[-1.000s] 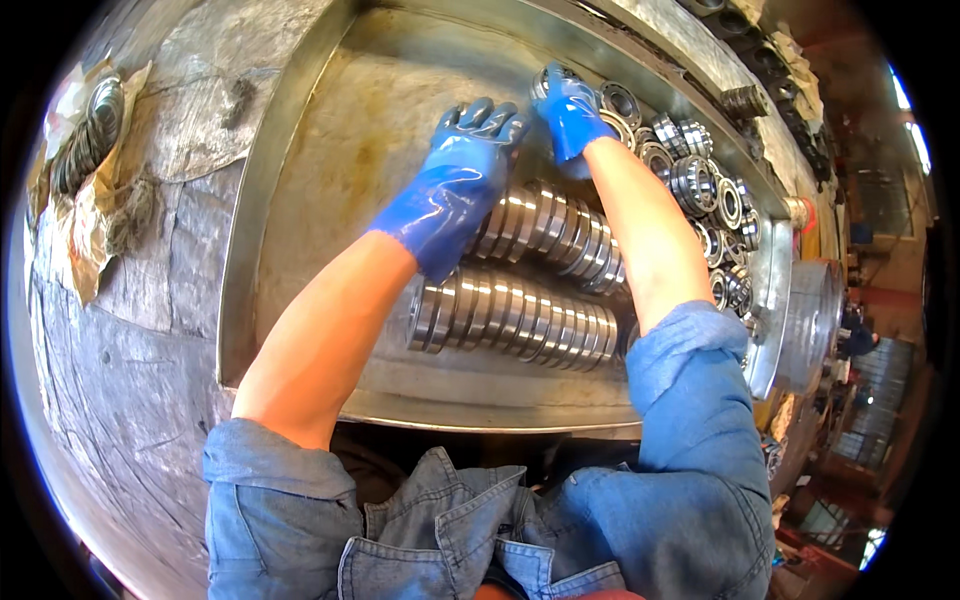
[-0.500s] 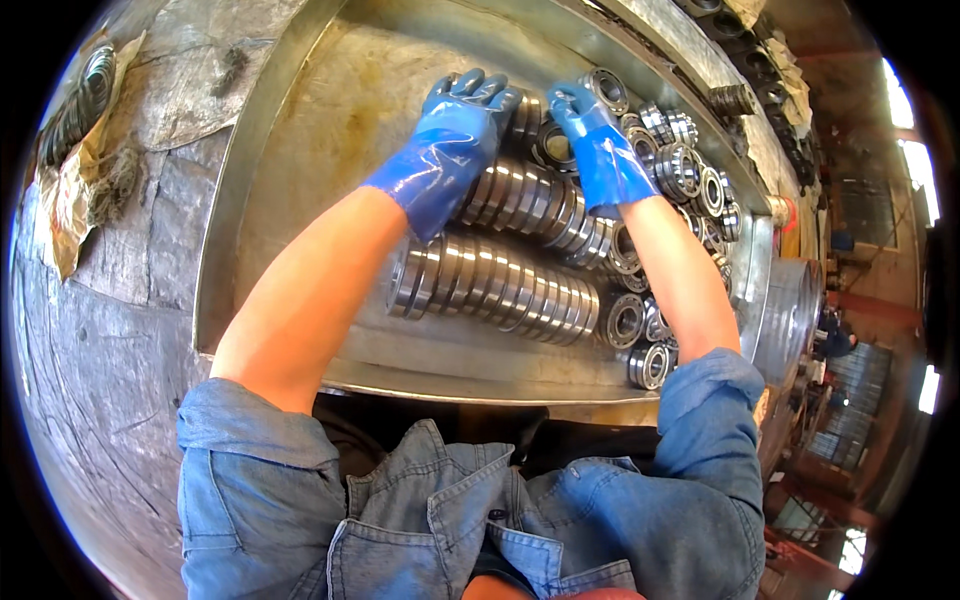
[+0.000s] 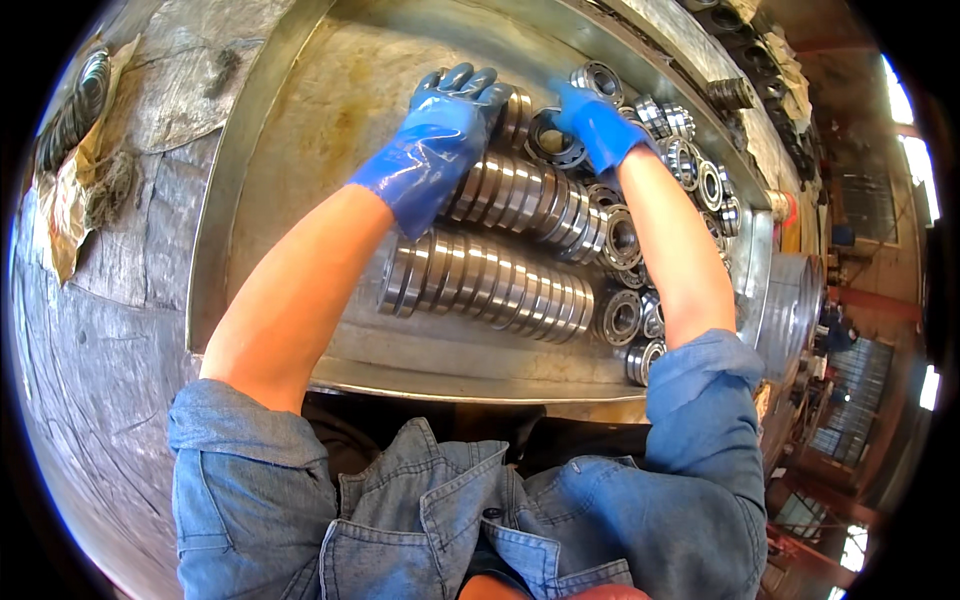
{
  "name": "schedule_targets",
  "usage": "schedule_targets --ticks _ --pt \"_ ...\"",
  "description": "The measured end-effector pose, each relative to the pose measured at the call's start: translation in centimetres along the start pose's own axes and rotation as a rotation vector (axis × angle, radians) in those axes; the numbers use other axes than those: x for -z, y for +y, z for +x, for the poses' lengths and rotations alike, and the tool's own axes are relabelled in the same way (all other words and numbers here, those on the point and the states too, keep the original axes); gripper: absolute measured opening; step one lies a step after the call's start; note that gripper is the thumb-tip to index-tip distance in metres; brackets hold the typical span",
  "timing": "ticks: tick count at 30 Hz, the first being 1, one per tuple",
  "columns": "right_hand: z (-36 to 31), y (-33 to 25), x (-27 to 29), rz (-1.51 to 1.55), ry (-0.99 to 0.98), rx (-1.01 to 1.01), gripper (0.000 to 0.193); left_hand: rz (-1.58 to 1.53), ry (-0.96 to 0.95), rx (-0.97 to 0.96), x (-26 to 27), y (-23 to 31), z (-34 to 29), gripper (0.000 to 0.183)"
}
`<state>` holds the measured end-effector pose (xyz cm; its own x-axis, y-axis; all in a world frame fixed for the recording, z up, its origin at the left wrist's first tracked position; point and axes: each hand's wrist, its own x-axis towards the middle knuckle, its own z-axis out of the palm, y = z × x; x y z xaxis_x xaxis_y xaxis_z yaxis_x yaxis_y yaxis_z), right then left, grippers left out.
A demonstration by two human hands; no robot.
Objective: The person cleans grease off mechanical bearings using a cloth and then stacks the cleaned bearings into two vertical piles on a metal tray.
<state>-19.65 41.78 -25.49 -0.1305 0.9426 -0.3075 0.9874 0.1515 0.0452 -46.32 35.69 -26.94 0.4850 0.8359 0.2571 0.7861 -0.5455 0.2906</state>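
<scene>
My left hand (image 3: 452, 108), in a wet blue rubber glove, lies against the left end of a short far row of shiny steel bearing rings (image 3: 516, 118). Its fingers are spread and slightly bent; the thumb is hidden. Beside a roller bearing (image 3: 552, 140) at that row's right end is my right hand (image 3: 594, 118), gloved alike. Motion smears its fingers, and whether they grip anything cannot be made out. Nearer to me, a middle row of rings (image 3: 525, 200) and a longer near row (image 3: 490, 285) lie on their sides, packed face to face.
A shallow metal tray (image 3: 235, 190) with raised walls surrounds the rows. Several loose roller bearings (image 3: 622, 318) crowd its right side, some beneath my right forearm. Left of it, a ring stack (image 3: 75, 110) lies on brown paper (image 3: 68, 215). Another ring stack (image 3: 730, 94) sits beyond the far wall.
My right hand has shifted slightly right and turned, uncovering more of the roller bearing beside it. My left hand remains against the far row. The whole view has slid slightly.
</scene>
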Motion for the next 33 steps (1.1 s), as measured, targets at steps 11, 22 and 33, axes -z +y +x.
schedule_targets --ticks 11,22,33 --pt "1.4 4.1 -3.0 -0.094 0.004 0.294 0.028 -0.082 0.009 0.009 1.2 0.8 0.2 0.041" --pt "-2.6 -3.5 6.0 0.244 -0.188 0.004 0.062 -0.083 0.059 0.014 0.7 0.3 0.0 0.040" --pt "-8.5 0.3 4.4 0.818 -0.047 -0.080 0.057 -0.028 -0.319 0.121 5.0 3.1 2.1 0.057"
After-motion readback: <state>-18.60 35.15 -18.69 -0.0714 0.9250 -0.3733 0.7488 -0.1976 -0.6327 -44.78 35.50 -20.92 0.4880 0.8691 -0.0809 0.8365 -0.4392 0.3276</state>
